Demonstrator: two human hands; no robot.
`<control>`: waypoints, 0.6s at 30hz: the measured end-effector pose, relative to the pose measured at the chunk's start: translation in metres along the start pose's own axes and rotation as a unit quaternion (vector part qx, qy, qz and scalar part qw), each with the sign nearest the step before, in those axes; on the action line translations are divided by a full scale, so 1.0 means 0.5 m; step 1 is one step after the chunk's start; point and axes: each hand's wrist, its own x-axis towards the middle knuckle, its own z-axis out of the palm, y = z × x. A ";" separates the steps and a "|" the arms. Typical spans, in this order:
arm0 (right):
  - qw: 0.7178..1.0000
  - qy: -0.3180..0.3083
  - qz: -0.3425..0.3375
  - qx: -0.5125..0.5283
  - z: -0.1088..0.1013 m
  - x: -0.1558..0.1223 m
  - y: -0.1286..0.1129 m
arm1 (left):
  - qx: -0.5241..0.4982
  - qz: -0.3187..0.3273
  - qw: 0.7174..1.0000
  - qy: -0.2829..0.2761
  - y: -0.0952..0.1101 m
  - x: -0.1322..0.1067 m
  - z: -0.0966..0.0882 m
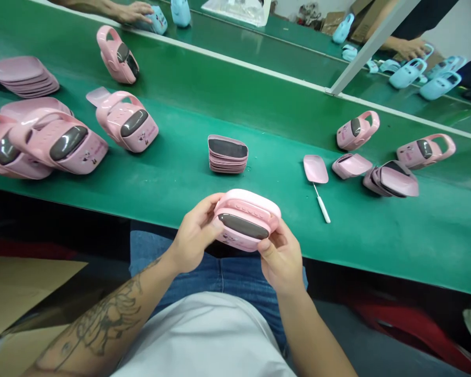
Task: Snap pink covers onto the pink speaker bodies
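Note:
Between my two hands I hold a pink plastic case (246, 221) with a handle and a dark oval window, just over the near edge of the green table. My left hand (196, 233) grips its left end, thumb on the front. At the right end my right hand (282, 256) closes round the lower corner, thumb on the front. Beyond the case stands a stack of pink panels (227, 155) with a dark top. To the right lies a white-handled screwdriver (323, 208), its tip at a loose pink panel (316, 169).
On the left are several pink cases (78, 152) and a stack of pink plates (23, 76). More pink cases (357, 131) and panels (396, 180) sit at right. Across the white rail, co-workers' hands (135, 11) touch blue cases (408, 72). A white post (372, 47) rises at upper right.

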 end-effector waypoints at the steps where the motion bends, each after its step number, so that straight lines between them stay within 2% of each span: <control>1: 1.000 0.004 0.001 -0.019 0.004 -0.002 0.004 | 0.009 0.001 1.000 0.013 -0.003 0.010 0.001; 5: 0.997 0.023 0.002 -0.079 0.022 -0.010 0.029 | 0.043 -0.040 0.993 0.098 -0.022 0.038 0.017; 8: 0.992 0.097 -0.028 -0.069 0.033 0.001 0.060 | 0.055 -0.059 0.980 0.183 -0.039 0.042 0.037; 10: 0.983 0.162 -0.040 -0.078 0.036 0.020 0.078 | 0.052 -0.055 0.977 0.199 -0.048 0.040 0.051; 12: 0.970 0.200 -0.052 -0.128 0.033 0.041 0.088 | 0.029 -0.053 0.981 0.183 -0.055 0.038 0.062; 14: 0.956 0.204 -0.073 -0.196 0.028 0.056 0.089 | 0.006 -0.055 0.981 0.188 -0.064 0.038 0.069; 18: 0.938 0.178 -0.125 -0.271 0.021 0.064 0.084 | 0.002 -0.022 0.967 0.253 -0.091 0.044 0.070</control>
